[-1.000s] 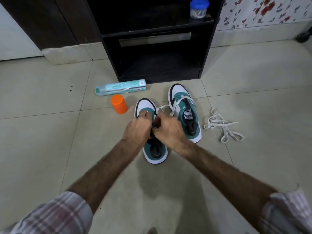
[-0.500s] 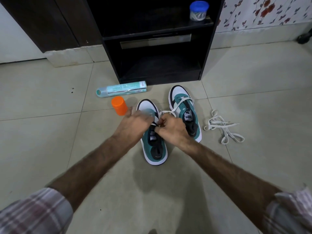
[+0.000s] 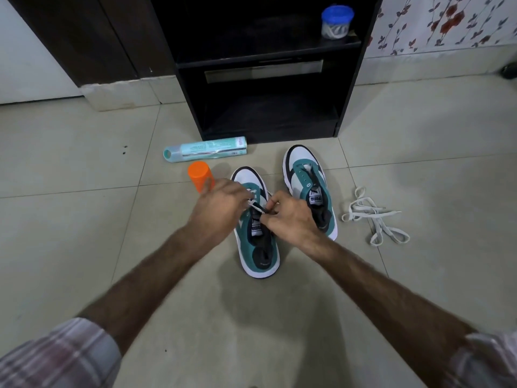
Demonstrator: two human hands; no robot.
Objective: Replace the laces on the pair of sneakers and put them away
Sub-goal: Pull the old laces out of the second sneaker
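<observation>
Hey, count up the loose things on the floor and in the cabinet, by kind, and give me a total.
Sneakers: 2, the near one being laced and the far one.
Loose lace bundles: 1.
Orange containers: 1.
Teal tubes: 1.
Blue-lidded jars: 1, on the cabinet shelf.
Total: 6.

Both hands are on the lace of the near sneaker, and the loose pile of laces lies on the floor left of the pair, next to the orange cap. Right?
Not quite. The head view shows the loose pile of laces on the floor right of the pair, away from the orange cap. The rest holds: the left hand and right hand are on the lace of the near sneaker.
</observation>
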